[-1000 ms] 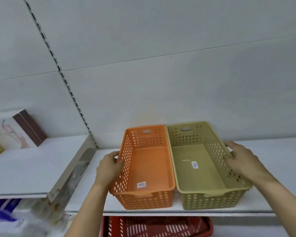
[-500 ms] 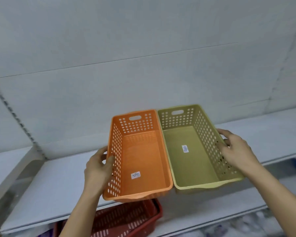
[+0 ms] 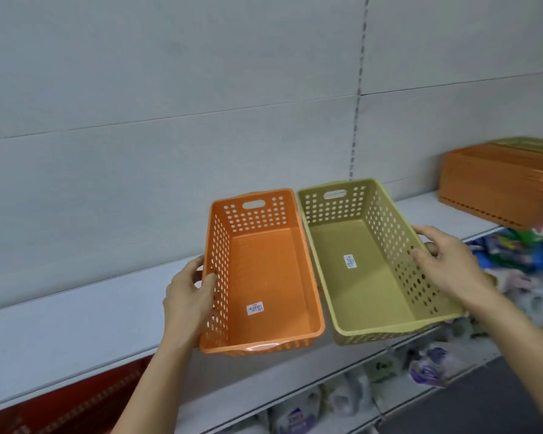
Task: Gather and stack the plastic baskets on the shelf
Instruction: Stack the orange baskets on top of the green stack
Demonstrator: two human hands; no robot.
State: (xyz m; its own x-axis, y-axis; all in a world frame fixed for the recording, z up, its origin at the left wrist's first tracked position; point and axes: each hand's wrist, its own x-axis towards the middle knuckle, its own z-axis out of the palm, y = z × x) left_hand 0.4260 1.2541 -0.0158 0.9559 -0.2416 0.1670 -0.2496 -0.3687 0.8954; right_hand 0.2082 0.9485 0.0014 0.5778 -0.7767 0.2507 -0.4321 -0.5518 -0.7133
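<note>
An orange perforated basket [image 3: 265, 277] and an olive-green one [image 3: 361, 270] hang side by side in the air, in front of the white shelf [image 3: 60, 333]. My left hand [image 3: 188, 299] grips the orange basket's left wall, thumb inside. My right hand [image 3: 449, 264] grips the green basket's right wall, thumb over the rim. Each basket has a price sticker on its floor. A stack of orange baskets [image 3: 499, 186], with green ones behind it, stands on the shelf at the far right.
A red basket [image 3: 63, 405] sits on the lower shelf at bottom left. Bagged goods [image 3: 427, 368] fill the lower shelves to the right. A slotted upright [image 3: 358, 89] runs down the grey back panel.
Both baskets have left the shelf and travel rightward in my hands. The view has swung right, and the basket stack has come into sight at the far right.
</note>
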